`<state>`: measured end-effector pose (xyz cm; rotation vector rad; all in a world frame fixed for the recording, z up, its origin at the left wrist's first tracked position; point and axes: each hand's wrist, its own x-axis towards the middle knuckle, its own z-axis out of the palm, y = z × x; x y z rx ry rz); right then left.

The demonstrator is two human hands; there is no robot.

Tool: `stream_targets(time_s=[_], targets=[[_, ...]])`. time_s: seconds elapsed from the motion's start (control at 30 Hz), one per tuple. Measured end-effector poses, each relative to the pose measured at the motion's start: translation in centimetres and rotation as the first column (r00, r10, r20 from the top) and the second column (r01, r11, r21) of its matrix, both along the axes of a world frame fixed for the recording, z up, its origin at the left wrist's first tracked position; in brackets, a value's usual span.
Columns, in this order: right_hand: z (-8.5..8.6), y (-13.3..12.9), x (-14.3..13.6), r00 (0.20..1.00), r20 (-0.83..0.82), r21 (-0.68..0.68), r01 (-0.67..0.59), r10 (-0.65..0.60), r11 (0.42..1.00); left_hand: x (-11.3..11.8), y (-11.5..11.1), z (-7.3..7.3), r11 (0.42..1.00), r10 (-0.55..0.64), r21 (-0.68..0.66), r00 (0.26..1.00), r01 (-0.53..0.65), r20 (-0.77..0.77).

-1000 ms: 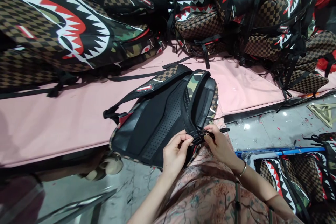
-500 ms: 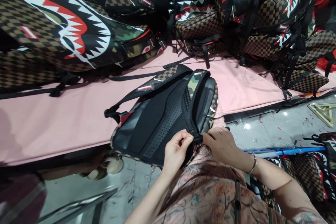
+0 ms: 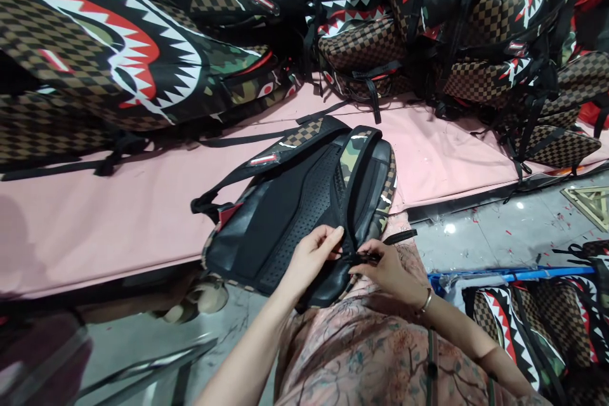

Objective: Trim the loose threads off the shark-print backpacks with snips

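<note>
A backpack lies back side up on the pink table edge, its near end close to my body. Its back panel is black mesh, and the shoulder straps carry camouflage and checkered patches. My left hand pinches the lower end of the camouflage-patched shoulder strap, thumb against fingertips. Just to its right, my right hand is closed on the black webbing strap by the buckle, and the strap's loose end sticks out past my fingers. The buckle itself is mostly covered by my fingers.
Shark-mouth backpacks are heaped along the back of the pink table. More checkered bags hang at the back right. Beside me on the right, several backpacks stand below a blue bar. Scraps litter the grey floor.
My right hand has turned and shifted down and left, closer to the buckle. The webbing's loose end now shows on its right. My left hand has moved slightly up and left.
</note>
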<state>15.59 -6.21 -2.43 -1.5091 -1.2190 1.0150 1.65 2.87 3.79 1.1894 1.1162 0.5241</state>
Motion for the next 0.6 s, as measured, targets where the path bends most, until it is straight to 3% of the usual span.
stream_targets(time_s=[0.07,0.13,0.23,0.3,0.37,0.47,0.6], targets=[[-0.4,0.1,-1.0,0.98,0.196,0.025,0.039,-0.043,0.999,-0.2,0.9,-0.1,0.986,-0.116,0.092,0.971,0.137,-0.211],[-0.6,0.2,-1.6,0.904,0.425,0.063,0.02,-0.045,0.998,-0.3,1.4,-0.3,0.97,-0.142,0.147,0.938,0.196,-0.316],[-0.7,0.2,-2.0,0.774,0.631,0.135,-0.047,-0.049,0.99,-0.2,1.3,-1.0,0.995,-0.041,0.087,0.987,0.055,-0.156],[-0.6,-0.1,-2.1,0.757,0.652,0.171,-0.089,-0.045,0.981,0.0,0.8,-1.5,0.991,0.113,-0.081,0.993,-0.111,0.032],[-0.2,-0.5,-2.0,0.784,0.621,0.181,-0.123,-0.016,0.976,0.0,0.3,-1.8,0.945,0.259,-0.242,0.956,-0.221,0.139],[1.0,-1.2,-1.2,0.848,0.53,0.17,-0.147,0.035,0.974,0.0,0.2,-2.0,0.895,0.35,-0.359,0.917,-0.267,0.192],[2.9,-0.7,0.8,0.888,0.46,0.123,-0.096,0.029,0.988,-0.2,0.6,-2.1,0.88,0.358,-0.402,0.909,-0.251,0.215]])
